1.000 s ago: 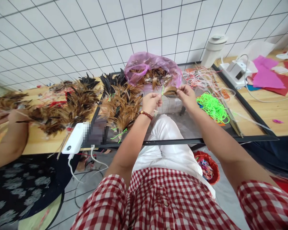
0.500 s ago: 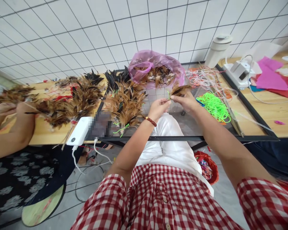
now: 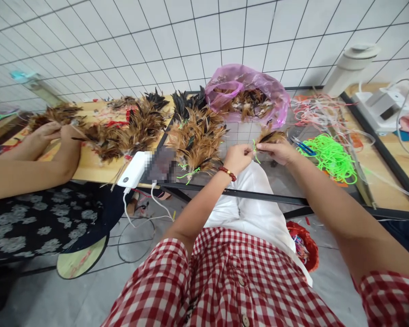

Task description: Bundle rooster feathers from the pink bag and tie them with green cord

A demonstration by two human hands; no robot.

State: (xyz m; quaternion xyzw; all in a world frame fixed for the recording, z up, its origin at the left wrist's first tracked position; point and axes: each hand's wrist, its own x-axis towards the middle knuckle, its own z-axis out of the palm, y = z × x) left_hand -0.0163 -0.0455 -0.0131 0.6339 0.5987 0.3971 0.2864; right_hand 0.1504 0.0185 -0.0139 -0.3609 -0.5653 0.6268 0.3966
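Centre frame: a worker's left hand (image 3: pixel 237 157) and right hand (image 3: pixel 278 151) meet over a glass-topped bench (image 3: pixel 327 200), both pinched shut on a small brown feather bundle (image 3: pixel 269 136) w/ a neon-green cord (image 3: pixel 255 152) at its base. Just left of the hands lies a pile of tied feather bundles (image 3: pixel 197 141); above them, a pink plastic bag (image 3: pixel 248 88) of loose feathers. Centre right: blue-handled scissors (image 3: pixel 305 146) beside a heap of green cords (image 3: pixel 330 156). Far left, another person's hands (image 3: pixel 54 134) work more feathers on a wooden bench; a white power bank (image 3: pixel 134 169) sits at its edge.
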